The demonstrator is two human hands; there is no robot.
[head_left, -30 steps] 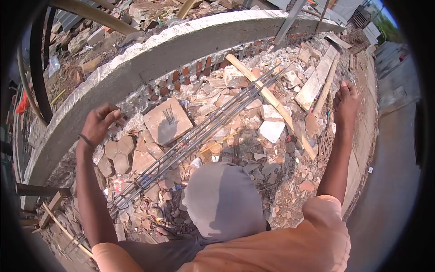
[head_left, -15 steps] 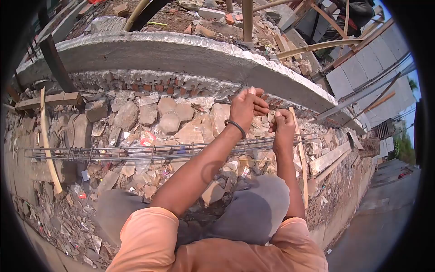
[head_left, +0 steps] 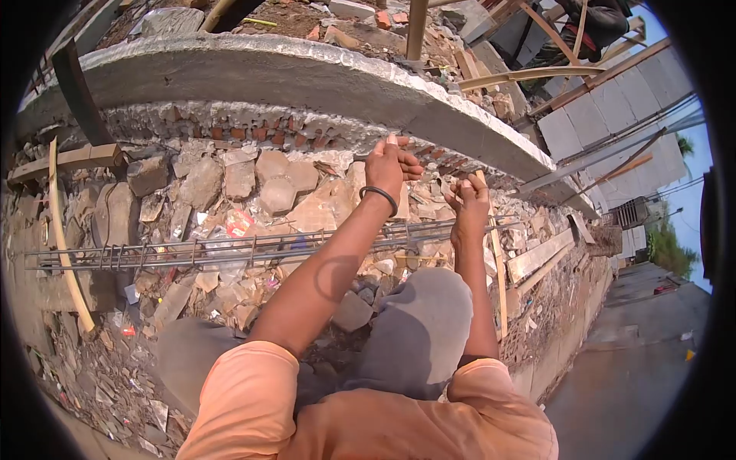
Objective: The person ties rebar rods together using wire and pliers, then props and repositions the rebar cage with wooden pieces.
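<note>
My left hand (head_left: 392,164), with a black band at its wrist, is raised over the rubble near the concrete beam. Its fingers are curled with the thumb uppermost, seemingly around thin wires that hardly show against the background. To its right is my right hand (head_left: 469,202), fingers bent and thumb close to the forefinger; anything in that pinch is too small to make out. The hands are apart. Below them a long rebar cage (head_left: 153,257) of thin bars and stirrups lies across the rubble, passing behind my left forearm.
A concrete beam (head_left: 253,73) over rough brickwork runs across in front. Broken stone (head_left: 203,184) covers the ground. Wooden strips (head_left: 63,238) stand at the left, and planks (head_left: 539,259) lie at the right. A person (head_left: 594,31) is at upper right beyond leaning timbers.
The view has shifted, so the scene sits a little further left and higher. My hands have moved slightly apart. Thin dark strands above my left fingertips show less clearly now.
</note>
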